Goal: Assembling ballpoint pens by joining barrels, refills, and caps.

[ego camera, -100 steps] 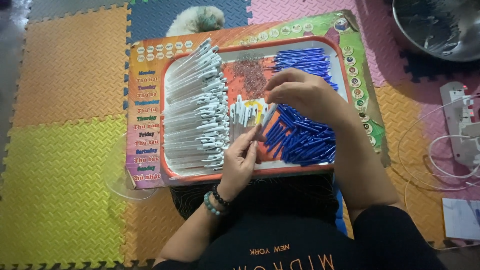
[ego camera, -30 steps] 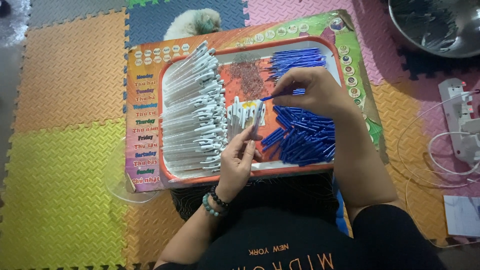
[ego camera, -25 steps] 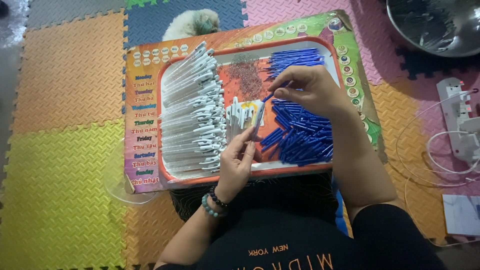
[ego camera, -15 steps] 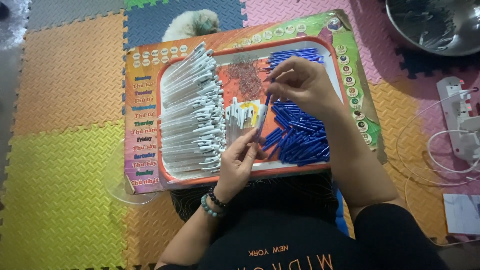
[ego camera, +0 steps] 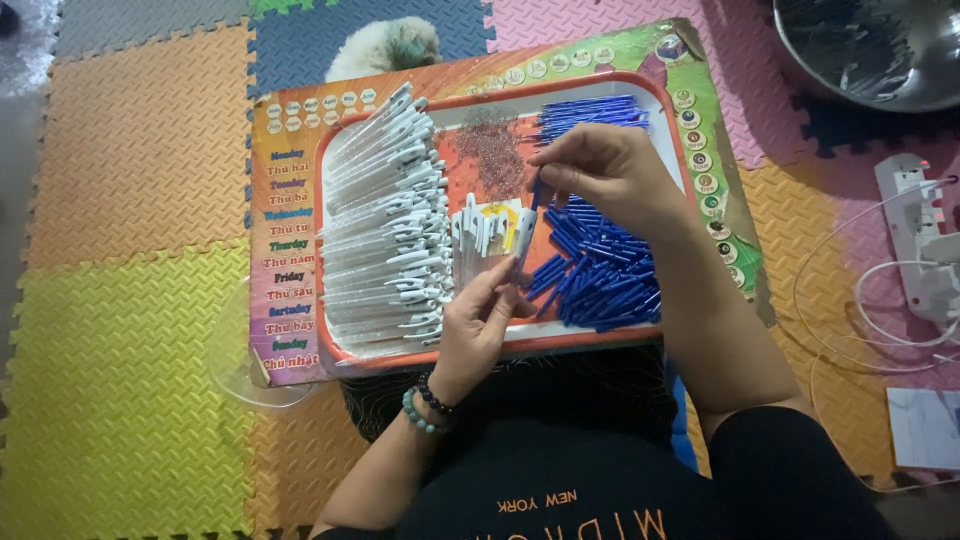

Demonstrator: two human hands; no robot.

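My left hand [ego camera: 482, 322] pinches a white pen barrel [ego camera: 524, 234] upright over the orange-rimmed tray [ego camera: 420, 355]. My right hand [ego camera: 605, 170] holds a thin blue refill [ego camera: 535, 196] by its top end, its lower end at the barrel's mouth. A pile of blue pen parts [ego camera: 600, 280] lies just right of the barrel, under my right wrist. A small bunch of white barrels [ego camera: 478, 232] stands in the tray's middle. A long row of white pens [ego camera: 385, 230] fills the tray's left side.
The tray rests on a colourful printed board [ego camera: 285, 250] over foam floor mats [ego camera: 120, 300]. A metal bowl [ego camera: 880, 50] sits at top right, a power strip with white cables [ego camera: 915, 250] at right, a clear plastic lid [ego camera: 240, 370] at the board's left corner.
My right hand lifted a blue refill out of the pile and brought it left to the white barrel that my left hand keeps holding.
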